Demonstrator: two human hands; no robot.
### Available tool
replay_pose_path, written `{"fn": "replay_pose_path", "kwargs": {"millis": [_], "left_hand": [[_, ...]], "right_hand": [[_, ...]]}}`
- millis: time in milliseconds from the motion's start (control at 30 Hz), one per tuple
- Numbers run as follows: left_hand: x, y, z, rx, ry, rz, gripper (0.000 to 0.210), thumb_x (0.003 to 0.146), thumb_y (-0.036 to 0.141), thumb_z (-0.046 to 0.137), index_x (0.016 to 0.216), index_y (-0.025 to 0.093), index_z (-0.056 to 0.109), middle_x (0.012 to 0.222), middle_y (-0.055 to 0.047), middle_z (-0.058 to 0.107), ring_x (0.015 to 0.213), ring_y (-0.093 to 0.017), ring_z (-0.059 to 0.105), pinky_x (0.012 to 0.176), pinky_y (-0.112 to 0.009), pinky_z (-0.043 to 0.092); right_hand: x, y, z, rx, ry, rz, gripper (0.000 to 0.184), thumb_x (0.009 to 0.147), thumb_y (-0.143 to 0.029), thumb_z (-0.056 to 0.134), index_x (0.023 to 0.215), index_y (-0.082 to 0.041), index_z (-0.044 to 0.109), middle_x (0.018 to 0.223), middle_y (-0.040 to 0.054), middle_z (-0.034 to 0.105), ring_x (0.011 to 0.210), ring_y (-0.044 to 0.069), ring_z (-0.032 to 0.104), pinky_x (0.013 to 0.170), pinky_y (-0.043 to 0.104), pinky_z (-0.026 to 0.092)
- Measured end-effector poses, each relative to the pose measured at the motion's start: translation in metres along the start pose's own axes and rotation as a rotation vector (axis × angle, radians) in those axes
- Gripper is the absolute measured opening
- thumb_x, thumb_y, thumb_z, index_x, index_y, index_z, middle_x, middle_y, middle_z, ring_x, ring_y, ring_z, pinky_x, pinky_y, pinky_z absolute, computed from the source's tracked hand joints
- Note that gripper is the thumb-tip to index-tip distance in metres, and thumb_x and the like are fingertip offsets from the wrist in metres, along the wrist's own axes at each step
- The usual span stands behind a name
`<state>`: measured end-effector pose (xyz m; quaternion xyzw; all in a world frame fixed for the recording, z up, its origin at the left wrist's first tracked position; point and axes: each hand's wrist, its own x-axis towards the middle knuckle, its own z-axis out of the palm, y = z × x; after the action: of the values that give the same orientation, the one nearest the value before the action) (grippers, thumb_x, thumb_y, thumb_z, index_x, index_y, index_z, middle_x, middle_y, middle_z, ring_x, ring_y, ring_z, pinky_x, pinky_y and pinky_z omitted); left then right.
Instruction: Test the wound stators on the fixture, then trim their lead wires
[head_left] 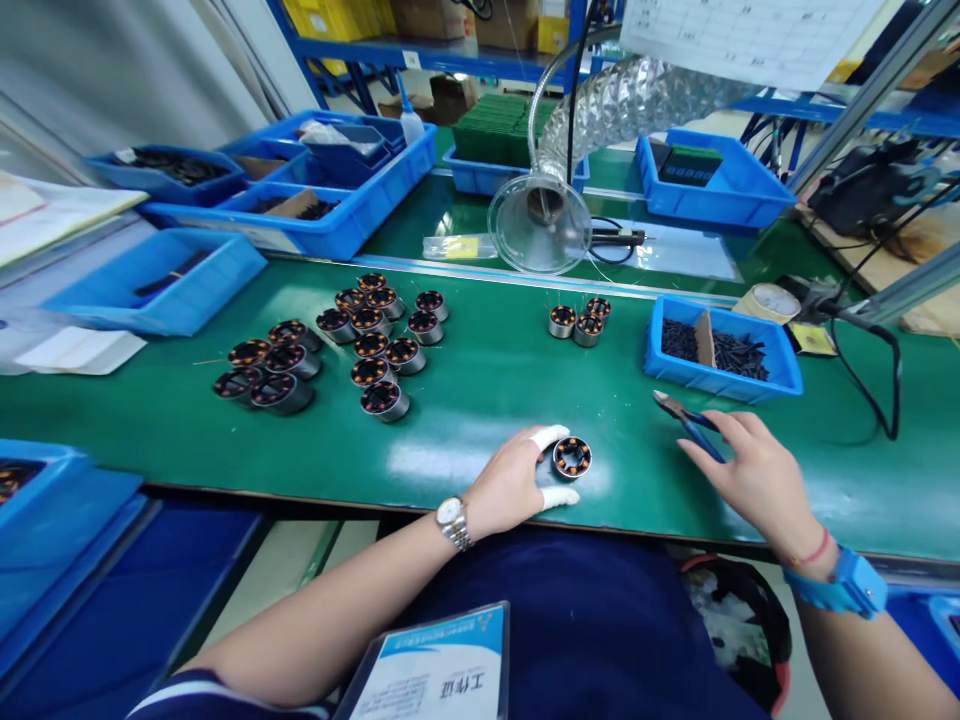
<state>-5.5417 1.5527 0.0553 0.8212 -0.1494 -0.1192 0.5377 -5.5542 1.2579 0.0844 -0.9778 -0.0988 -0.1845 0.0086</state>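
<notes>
A ring-shaped motor stator (572, 458) with copper windings and a silver rim lies near the table's front edge. My left hand (510, 478) is beside it, white finger covers on the thumb and a finger. Those two are spread apart around the stator, without closing on it. Over on the right, my right hand (756, 480) has its fingers on the blue handles of a pair of cutting pliers (686, 418), low over the table. The pliers' jaws point left and away from me. How firmly they are gripped is hard to see.
Several stators (384, 400) stand in groups at left, with three more stators (587, 328) further back. A blue bin (724, 385) holds short black pieces. Behind stands a clear fume hood (540, 225) on a foil duct. Blue trays (307, 235) line the far left.
</notes>
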Motion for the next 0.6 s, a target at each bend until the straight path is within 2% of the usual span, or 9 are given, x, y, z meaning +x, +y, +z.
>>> {"fn": "replay_pose_path", "kwargs": {"millis": [100,200,300,433,533,600], "left_hand": [[0.014,-0.005,0.001,0.043,0.054,0.022,0.050,0.054,0.036,0.075,0.101,0.023,0.062,0.079,-0.003,0.060,0.067,-0.017,0.052,0.066,-0.029,0.040],[0.050,-0.012,-0.006,0.022,0.141,-0.033,0.053,0.052,0.035,0.076,0.101,0.020,0.062,0.061,0.002,0.056,0.056,-0.015,0.050,0.062,-0.028,0.039],[0.096,-0.020,-0.016,-0.008,0.213,-0.082,0.055,0.051,0.031,0.077,0.102,0.017,0.061,0.058,0.002,0.057,0.058,-0.016,0.053,0.066,-0.028,0.040],[0.146,-0.022,-0.018,-0.022,0.295,-0.096,0.056,0.052,0.029,0.077,0.102,0.014,0.059,0.072,-0.003,0.063,0.066,-0.017,0.057,0.075,-0.031,0.041],[0.155,-0.018,-0.015,-0.022,0.314,-0.120,0.062,0.054,0.027,0.077,0.110,0.012,0.055,0.075,-0.006,0.064,0.068,-0.018,0.058,0.077,-0.032,0.042],[0.139,-0.012,-0.015,0.012,0.259,-0.106,0.071,0.056,0.029,0.076,0.120,0.011,0.049,0.077,-0.007,0.064,0.069,-0.019,0.058,0.075,-0.033,0.044]], "right_hand": [[-0.013,0.046,0.015,-0.131,0.020,0.019,0.047,0.079,-0.054,0.050,0.102,-0.014,0.058,0.084,0.0098,0.057,0.078,0.024,0.054,0.066,0.035,0.045],[-0.025,0.078,0.027,-0.180,0.079,0.035,0.048,0.078,-0.056,0.049,0.100,-0.014,0.059,0.084,0.0106,0.057,0.078,0.024,0.053,0.068,0.037,0.044],[-0.032,0.088,0.032,-0.202,0.113,0.053,0.047,0.079,-0.055,0.048,0.100,-0.015,0.059,0.089,0.0119,0.056,0.082,0.026,0.053,0.068,0.038,0.044],[-0.034,0.088,0.031,-0.199,0.101,0.090,0.045,0.079,-0.054,0.048,0.102,-0.017,0.060,0.092,0.0139,0.057,0.084,0.029,0.054,0.066,0.042,0.045],[-0.036,0.095,0.029,-0.225,0.075,0.108,0.042,0.075,-0.054,0.053,0.101,-0.021,0.060,0.094,0.0161,0.059,0.083,0.031,0.055,0.065,0.042,0.045],[-0.037,0.105,0.028,-0.203,0.075,0.144,0.046,0.070,-0.057,0.058,0.101,-0.023,0.060,0.092,0.0185,0.060,0.081,0.034,0.056,0.063,0.044,0.044]]}}
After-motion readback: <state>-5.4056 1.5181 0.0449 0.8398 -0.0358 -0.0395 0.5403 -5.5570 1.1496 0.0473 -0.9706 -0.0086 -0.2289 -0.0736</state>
